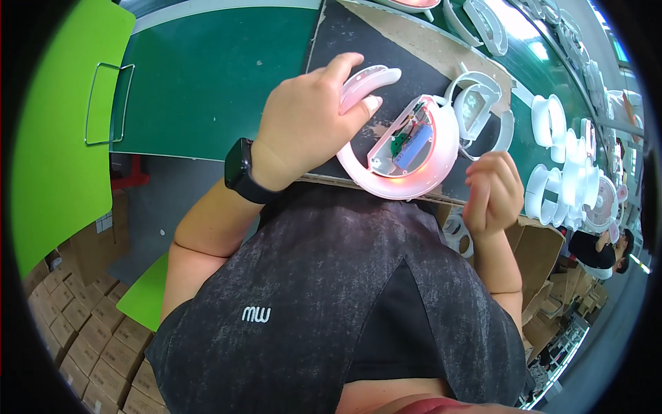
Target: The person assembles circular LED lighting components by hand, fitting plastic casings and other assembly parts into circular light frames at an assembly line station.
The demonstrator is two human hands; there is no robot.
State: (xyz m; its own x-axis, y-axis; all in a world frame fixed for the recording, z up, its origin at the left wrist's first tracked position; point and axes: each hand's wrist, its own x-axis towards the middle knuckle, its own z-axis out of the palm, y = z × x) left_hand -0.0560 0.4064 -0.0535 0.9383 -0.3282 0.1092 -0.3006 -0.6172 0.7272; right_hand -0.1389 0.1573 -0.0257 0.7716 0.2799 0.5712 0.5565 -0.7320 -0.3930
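Observation:
A round white housing (441, 162) leans at the table's near edge, its open part facing up and a reddish glow along its rim. Inside show a blue battery cell (414, 146), a green circuit board (398, 143) and thin wires. My left hand (303, 114) has its thumb and forefinger around a curved pinkish-white cover piece (370, 81), just beyond the housing. My right hand (494, 190) is raised to the right of the housing, apart from it, with curled fingers pressed together. Whatever they may hold is hidden.
A dark mat (358, 41) covers part of the green table (214, 83). More white curved housings (477, 110) lie to the right, with several white rings (548, 131) beyond. A green board (62, 103) stands left; stacked cartons (96, 338) sit below. A person (594, 250) is at far right.

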